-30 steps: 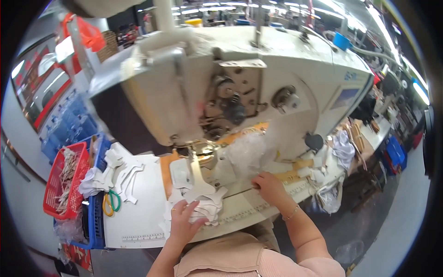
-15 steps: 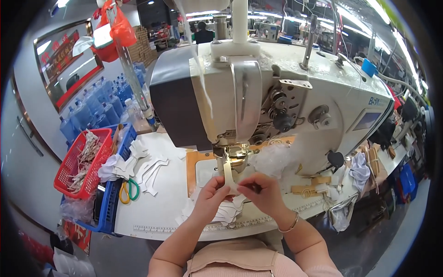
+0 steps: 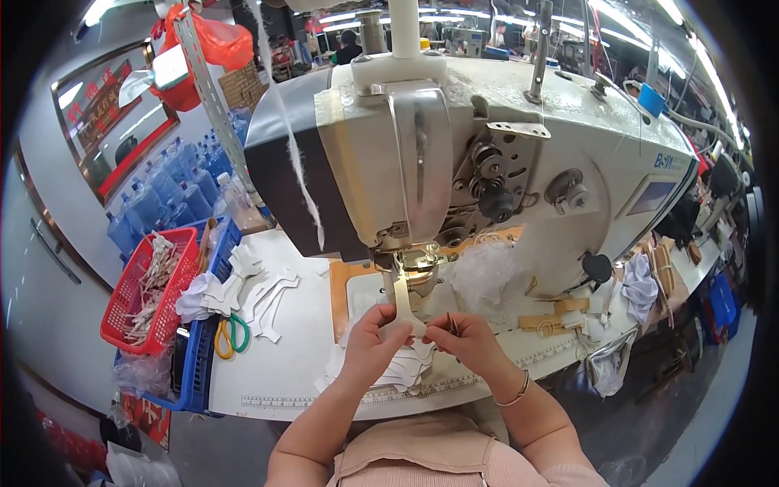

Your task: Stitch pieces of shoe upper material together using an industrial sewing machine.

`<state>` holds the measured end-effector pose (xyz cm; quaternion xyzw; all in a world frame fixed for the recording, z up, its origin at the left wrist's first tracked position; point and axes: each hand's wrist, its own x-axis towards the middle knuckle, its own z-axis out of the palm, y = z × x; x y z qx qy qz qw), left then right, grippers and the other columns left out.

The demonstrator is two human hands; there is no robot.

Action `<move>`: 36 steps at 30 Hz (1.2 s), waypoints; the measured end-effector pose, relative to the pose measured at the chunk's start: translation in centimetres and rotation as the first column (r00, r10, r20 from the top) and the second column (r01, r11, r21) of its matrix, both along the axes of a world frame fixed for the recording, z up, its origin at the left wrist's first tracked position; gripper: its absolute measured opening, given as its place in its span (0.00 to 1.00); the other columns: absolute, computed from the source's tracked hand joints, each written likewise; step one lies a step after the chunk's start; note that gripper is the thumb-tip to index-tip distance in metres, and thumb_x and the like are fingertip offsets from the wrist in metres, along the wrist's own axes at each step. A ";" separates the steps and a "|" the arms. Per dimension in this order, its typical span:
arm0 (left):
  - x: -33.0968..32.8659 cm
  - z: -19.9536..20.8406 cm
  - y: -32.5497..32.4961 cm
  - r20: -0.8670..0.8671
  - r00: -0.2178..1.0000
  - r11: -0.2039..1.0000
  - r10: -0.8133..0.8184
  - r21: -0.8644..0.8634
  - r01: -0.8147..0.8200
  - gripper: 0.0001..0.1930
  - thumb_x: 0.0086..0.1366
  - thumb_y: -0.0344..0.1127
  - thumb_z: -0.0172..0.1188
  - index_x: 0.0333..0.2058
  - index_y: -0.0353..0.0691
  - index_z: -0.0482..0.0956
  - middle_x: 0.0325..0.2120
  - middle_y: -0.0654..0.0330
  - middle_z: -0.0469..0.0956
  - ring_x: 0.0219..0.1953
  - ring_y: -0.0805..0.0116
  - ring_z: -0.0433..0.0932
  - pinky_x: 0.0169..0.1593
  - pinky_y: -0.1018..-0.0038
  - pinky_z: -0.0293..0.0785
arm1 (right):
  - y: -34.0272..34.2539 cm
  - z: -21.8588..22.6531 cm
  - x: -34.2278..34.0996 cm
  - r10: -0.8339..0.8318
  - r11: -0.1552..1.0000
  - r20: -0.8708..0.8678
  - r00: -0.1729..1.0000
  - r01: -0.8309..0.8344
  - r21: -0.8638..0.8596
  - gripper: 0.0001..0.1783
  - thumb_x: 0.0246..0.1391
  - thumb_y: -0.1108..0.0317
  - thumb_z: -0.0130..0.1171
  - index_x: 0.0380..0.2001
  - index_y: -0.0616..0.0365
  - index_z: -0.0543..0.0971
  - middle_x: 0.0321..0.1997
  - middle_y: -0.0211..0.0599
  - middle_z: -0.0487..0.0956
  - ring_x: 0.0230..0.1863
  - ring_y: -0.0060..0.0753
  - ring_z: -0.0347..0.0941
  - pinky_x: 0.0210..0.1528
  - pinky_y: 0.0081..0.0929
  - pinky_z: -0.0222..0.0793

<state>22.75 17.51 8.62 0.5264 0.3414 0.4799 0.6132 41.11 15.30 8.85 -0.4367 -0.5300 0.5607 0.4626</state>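
Note:
A narrow cream-white cut piece (image 3: 403,298) runs down from under the needle area of the sewing machine (image 3: 381,162) and widens toward me. My left hand (image 3: 375,334) pinches its left side between thumb and fingers. At its lower right edge, my right hand (image 3: 469,341) is closed, thumb and finger on the piece. A thin dark pointed tool (image 3: 449,322) sticks up from the right hand; its kind is hard to make out. Beneath both hands lies a stack of white cut pieces (image 3: 398,369) on the machine table (image 3: 280,357).
On the left are a red basket (image 3: 122,329) of scraps, a blue crate (image 3: 193,381), scissors with green and yellow handles (image 3: 235,334), and more white shapes (image 3: 268,304). A ruler strip (image 3: 284,400) lines the near edge. Clear plastic (image 3: 487,272) lies right of the needle.
The view has shifted slightly, and a hanging white thread appears farther left. My right hand has turned a little, so the dark tool shows. Both hands stay at the cream-white piece.

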 end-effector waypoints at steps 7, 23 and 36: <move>-0.1 0.2 0.0 -0.043 0.999 1.000 0.011 -0.003 -0.011 0.14 0.60 0.27 0.58 0.44 0.31 0.70 0.38 0.58 0.75 0.34 0.74 0.77 0.38 0.80 0.76 | 0.0 0.2 0.1 0.005 0.999 -0.039 0.999 -0.006 -0.034 0.08 0.55 0.68 0.57 0.34 0.62 0.79 0.28 0.30 0.80 0.23 0.11 0.65 0.23 0.09 0.60; -0.1 0.3 -0.4 -0.156 0.711 0.263 0.686 0.964 -0.042 0.19 0.46 0.28 0.67 0.38 0.44 0.73 0.39 0.62 0.70 0.50 0.60 0.66 0.50 0.61 0.65 | 0.1 -0.3 -0.2 -0.071 0.997 -0.054 0.996 0.071 -0.012 0.07 0.52 0.70 0.60 0.30 0.64 0.79 0.26 0.30 0.79 0.27 0.14 0.70 0.30 0.14 0.67; -1.0 1.9 -0.7 -0.163 0.549 0.073 0.820 0.981 0.183 0.11 0.45 0.35 0.63 0.32 0.53 0.81 0.35 0.76 0.77 0.42 0.74 0.72 0.51 0.67 0.54 | 0.9 0.7 -0.2 -0.028 0.994 -0.268 0.963 -0.002 -0.110 0.06 0.49 0.70 0.63 0.25 0.60 0.76 0.22 0.31 0.78 0.20 0.13 0.66 0.22 0.12 0.60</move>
